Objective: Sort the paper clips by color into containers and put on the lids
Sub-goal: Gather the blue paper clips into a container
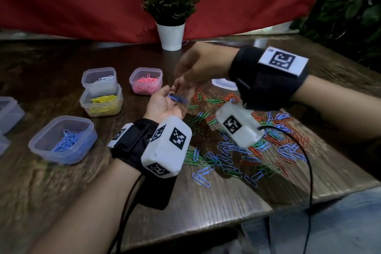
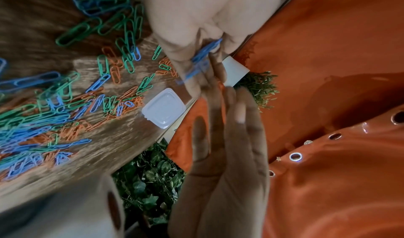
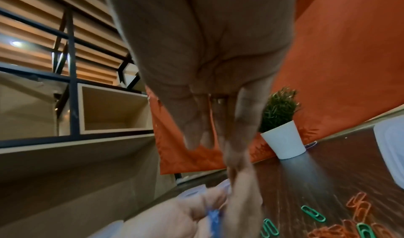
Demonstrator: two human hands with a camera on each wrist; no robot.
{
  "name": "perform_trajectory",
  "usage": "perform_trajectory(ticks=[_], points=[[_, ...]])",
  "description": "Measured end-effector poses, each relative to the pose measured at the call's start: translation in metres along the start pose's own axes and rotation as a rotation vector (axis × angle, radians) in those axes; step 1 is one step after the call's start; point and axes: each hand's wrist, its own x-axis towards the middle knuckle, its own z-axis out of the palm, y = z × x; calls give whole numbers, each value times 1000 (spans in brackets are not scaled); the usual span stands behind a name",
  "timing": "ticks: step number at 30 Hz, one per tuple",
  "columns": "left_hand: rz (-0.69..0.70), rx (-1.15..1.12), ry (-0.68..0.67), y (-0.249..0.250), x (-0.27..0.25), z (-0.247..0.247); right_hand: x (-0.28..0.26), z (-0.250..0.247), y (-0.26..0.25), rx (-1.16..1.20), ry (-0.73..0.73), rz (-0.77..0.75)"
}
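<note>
At the centre of the head view the left hand [image 1: 162, 105] lies palm up, fingers relaxed and cupped, serving as a tray for a small bunch of blue paper clips [image 1: 177, 98]. The right hand [image 1: 198, 66] reaches in from the upper right, its fingertips [image 1: 181, 86] down on that bunch; blur hides whether they pinch a clip or just lay it down, so its grip cannot be told. Collecting several clips in the palm probably saves trips to the blue-clip container [image 1: 62, 140] at lower left.

The mixed pile of blue, green and orange clips [image 1: 243, 146] spreads over the worktop [image 1: 206, 202] at lower right, within easy reach of the right hand. 3 more open containers sit at centre left: white clips [image 1: 99, 78] stacked on yellow [image 1: 102, 102], pink [image 1: 146, 81] beside them. A clear lid [image 1: 223, 83] waits by the pile. A potted plant [image 1: 171, 12] stands at top centre. Sorting looks roughly half done, with no lids fitted on the containers in view.
</note>
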Motion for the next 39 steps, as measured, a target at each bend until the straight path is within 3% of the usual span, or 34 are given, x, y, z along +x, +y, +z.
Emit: perform_trajectory(ticks=[3, 5, 7, 9, 14, 19, 22, 25, 29, 32, 33, 34, 36, 37, 39], points=[[-13, -159, 24, 9, 0, -6, 7, -8, 20, 292, 269, -31], [-69, -254, 61, 18, 0, -13, 14, -2, 36, 183, 177, 64], [-97, -271, 55, 24, -3, -18, 20, 14, 50, -119, -57, 144], [-112, -211, 7, 29, -5, -19, 27, 31, 59, -387, -185, 114], [-30, -141, -11, 37, -8, -15, 37, 43, 60, -529, -191, 41], [4, -197, -35, 39, -13, -15, 39, 46, 68, -529, -292, 100], [68, -24, -9, 29, -12, -16, 33, 33, 68, -160, -51, 140], [88, 67, -4, 20, -12, -14, 27, 28, 50, 271, 186, 25], [102, 74, 17, 13, -12, -10, 28, 45, 24, 207, 138, -91], [33, 1, 43, 21, -16, -12, 17, 30, 24, 68, 386, -78], [-28, 84, 37, 26, -18, -13, 10, 24, 26, 38, 393, -46], [-93, 240, 19, 31, -21, -14, 3, 23, 29, -1, 310, -3], [-202, 615, -42, 37, -30, -14, -10, 33, 32, -168, 11, 75], [-215, 782, -48, 38, -35, -11, -14, 43, 32, -271, -111, 87], [-154, 1170, -45, 37, -41, -9, -16, 60, 31, -410, -199, 66]])
